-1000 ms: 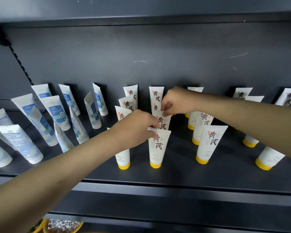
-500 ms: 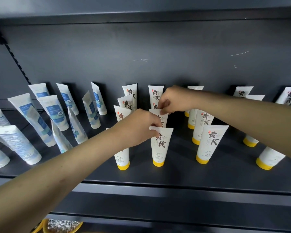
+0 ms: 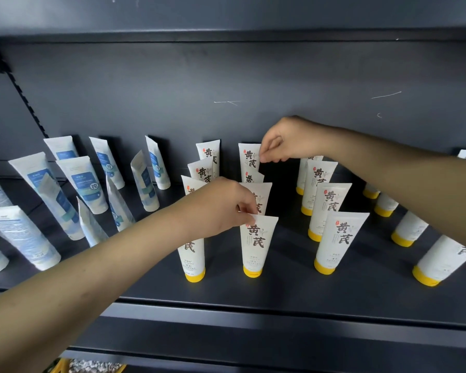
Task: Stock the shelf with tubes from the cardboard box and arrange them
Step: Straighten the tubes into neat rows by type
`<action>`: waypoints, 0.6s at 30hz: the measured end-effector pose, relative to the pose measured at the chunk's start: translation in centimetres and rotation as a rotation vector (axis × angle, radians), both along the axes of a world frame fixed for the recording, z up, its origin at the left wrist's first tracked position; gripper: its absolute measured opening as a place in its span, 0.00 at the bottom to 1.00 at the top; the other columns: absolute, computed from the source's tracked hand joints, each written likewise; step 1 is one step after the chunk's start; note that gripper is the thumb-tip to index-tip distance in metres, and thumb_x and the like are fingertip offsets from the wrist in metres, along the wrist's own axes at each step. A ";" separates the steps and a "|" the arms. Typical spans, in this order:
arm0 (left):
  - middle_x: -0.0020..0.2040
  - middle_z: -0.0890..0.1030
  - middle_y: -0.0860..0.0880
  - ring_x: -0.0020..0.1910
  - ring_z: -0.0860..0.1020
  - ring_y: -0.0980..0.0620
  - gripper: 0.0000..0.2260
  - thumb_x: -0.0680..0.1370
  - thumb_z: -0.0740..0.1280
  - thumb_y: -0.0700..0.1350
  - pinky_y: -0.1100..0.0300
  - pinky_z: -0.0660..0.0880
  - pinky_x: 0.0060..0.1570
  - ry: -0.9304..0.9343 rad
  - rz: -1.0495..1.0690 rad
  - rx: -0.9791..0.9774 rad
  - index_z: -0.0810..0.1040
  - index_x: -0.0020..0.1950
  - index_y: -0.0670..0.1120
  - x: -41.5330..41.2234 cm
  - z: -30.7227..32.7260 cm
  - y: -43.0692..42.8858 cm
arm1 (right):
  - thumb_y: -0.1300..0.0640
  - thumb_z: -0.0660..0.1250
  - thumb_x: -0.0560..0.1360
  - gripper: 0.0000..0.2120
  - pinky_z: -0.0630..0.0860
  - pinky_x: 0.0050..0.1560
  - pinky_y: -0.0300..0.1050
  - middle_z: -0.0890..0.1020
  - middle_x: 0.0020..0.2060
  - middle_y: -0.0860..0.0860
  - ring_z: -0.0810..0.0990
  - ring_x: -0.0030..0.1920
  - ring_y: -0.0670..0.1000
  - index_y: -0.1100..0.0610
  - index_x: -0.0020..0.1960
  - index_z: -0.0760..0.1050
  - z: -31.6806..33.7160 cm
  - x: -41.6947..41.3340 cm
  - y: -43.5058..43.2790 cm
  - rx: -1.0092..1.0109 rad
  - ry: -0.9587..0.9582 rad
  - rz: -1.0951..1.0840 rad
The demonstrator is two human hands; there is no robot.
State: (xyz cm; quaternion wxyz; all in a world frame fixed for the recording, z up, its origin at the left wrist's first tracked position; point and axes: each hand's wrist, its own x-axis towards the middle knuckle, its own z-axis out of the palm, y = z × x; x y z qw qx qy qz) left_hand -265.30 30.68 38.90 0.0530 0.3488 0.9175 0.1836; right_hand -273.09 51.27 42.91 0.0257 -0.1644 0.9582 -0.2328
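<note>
We see a big dark shelf (image 3: 280, 292) that fills most of the frame, with a dark back wall (image 3: 226, 76) behind it. The shelf is the holder here, and it holds two kinds of tubes. On the left side of the frame stand the tubes with blue labels (image 3: 82, 185). Many of them lean or turn sideways, so we think they need tidying too. From the middle to the right edge stand the white tubes with yellow caps (image 3: 331, 238). They sit cap down with the flat end up, in lines that go from front to back, most likely so the big brown letters face the shopper.

Two bare arms reach in, one from the lower left and one from the right. The left hand (image 3: 218, 208) is in the middle of the frame. Its thumb and fingers pinch the flat top edge of the front tube (image 3: 257, 243), which stands upright near the shelf's front. The right hand (image 3: 288, 141) is higher up, close to the back wall. Its fingertips pinch the top corner of the back tube (image 3: 249, 157) in the same line. We think the hands hold both ends of one line to make it straight.

The cardboard box is not in view. Under the shelf, at the bottom left, a yellow thing (image 3: 62, 366) peeks out, and we cannot tell what it is.
</note>
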 end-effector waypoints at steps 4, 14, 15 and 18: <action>0.41 0.79 0.58 0.41 0.76 0.60 0.04 0.75 0.70 0.46 0.74 0.69 0.40 -0.017 -0.008 0.005 0.82 0.48 0.49 -0.1 0.1 0.1 | 0.49 0.72 0.71 0.11 0.81 0.41 0.41 0.84 0.38 0.53 0.82 0.36 0.48 0.57 0.45 0.82 -1.2 -0.9 -2.0 0.052 -0.067 -0.012; 0.38 0.78 0.58 0.38 0.75 0.62 0.03 0.75 0.70 0.46 0.74 0.69 0.38 -0.062 -0.019 0.003 0.82 0.47 0.49 -0.5 0.1 0.2 | 0.66 0.72 0.70 0.14 0.82 0.45 0.47 0.82 0.45 0.60 0.83 0.39 0.53 0.62 0.55 0.76 -1.7 -2.4 -2.6 0.050 -0.207 -0.080; 0.37 0.77 0.59 0.37 0.75 0.63 0.03 0.75 0.70 0.46 0.74 0.70 0.38 -0.063 -0.021 0.000 0.82 0.46 0.49 -0.6 0.1 0.2 | 0.68 0.71 0.71 0.13 0.82 0.46 0.48 0.82 0.46 0.60 0.83 0.39 0.53 0.62 0.55 0.77 -1.8 -2.5 -2.7 0.077 -0.198 -0.076; 0.36 0.77 0.60 0.37 0.75 0.64 0.02 0.75 0.70 0.46 0.74 0.70 0.38 -0.073 -0.028 -0.007 0.82 0.46 0.49 -0.9 0.2 0.3 | 0.69 0.69 0.71 0.14 0.82 0.46 0.49 0.81 0.49 0.58 0.83 0.44 0.56 0.60 0.55 0.78 -1.8 -2.7 -2.5 0.128 -0.172 -0.057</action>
